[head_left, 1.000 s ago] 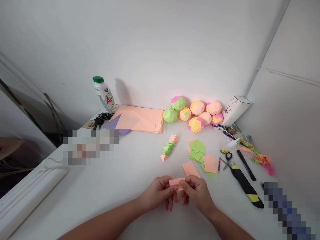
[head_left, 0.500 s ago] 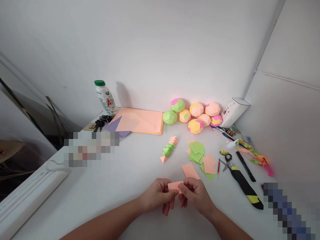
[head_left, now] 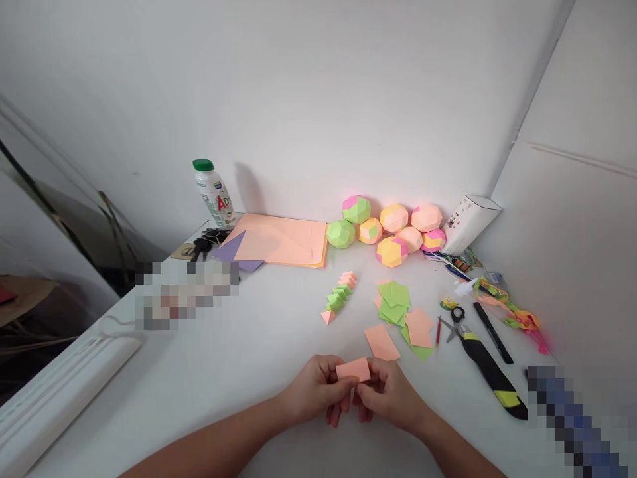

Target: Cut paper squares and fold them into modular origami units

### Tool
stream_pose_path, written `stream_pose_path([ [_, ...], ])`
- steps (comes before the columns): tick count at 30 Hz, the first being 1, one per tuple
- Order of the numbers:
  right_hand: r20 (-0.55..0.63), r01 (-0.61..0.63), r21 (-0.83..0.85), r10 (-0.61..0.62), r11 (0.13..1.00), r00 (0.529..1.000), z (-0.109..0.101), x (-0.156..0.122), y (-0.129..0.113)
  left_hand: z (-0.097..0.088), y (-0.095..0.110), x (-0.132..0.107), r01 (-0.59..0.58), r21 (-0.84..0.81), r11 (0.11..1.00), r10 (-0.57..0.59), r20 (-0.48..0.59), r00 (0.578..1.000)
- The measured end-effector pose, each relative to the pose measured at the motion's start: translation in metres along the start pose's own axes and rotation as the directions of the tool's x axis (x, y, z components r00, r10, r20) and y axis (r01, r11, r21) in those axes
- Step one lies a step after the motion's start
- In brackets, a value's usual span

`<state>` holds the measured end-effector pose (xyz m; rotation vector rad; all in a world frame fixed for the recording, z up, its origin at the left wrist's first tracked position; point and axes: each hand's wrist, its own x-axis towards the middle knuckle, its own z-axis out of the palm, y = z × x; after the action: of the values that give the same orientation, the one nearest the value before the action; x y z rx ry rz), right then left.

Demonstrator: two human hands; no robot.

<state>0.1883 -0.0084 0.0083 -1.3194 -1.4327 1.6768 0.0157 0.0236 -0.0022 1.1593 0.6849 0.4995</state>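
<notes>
The left hand is closed, thumb in front, pinching a small rectangular piece of salmon-pink paper at the near centre of the white table. The right hand is curled around the right end of the same piece, thumb at its near edge. Just beyond the right hand lies a loose salmon-pink paper sheet; farther right, a pile of green and pink paper pieces. A row of folded green and pink paper units lies far of the hands. Black-handled metal scissors lie at right. Multicoloured faceted paper balls sit at the far side.
</notes>
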Motion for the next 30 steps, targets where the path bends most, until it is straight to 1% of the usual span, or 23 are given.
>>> stream_pose_path([
  [6,-0.011,-0.012,-0.028,0.011,1.0,1.0,-0.001,0.0,0.0,0.0,-0.004,-0.002,0.001,0.058,0.998,0.0,-0.011,1.0],
  [12,-0.029,-0.028,-0.029,0.027,0.999,0.999,-0.002,0.001,0.001,0.0,-0.006,-0.001,0.03,0.068,0.997,-0.028,-0.027,0.999],
  [19,-0.073,-0.039,-0.042,0.036,0.998,0.997,0.001,0.0,0.0,0.0,-0.003,-0.002,0.027,0.072,0.997,-0.027,0.002,1.0],
  [22,-0.133,-0.021,-0.043,0.015,0.999,0.991,-0.009,-0.001,-0.004,0.001,-0.001,-0.001,0.034,0.038,0.999,-0.033,-0.025,0.999],
  [26,-0.234,0.047,-0.019,-0.05,0.999,0.971,-0.022,0.0,-0.009,0.001,0.003,0.0,0.032,-0.005,0.999,-0.033,-0.068,0.997],
  [28,-0.216,0.057,-0.017,-0.06,0.998,0.975,-0.021,0.0,-0.009,0.001,0.003,-0.001,0.036,-0.012,0.999,-0.036,-0.069,0.997],
  [30,-0.137,0.044,-0.022,-0.047,0.999,0.989,-0.015,0.001,-0.008,0.001,0.003,-0.001,0.038,-0.018,0.999,-0.039,-0.06,0.997],
])
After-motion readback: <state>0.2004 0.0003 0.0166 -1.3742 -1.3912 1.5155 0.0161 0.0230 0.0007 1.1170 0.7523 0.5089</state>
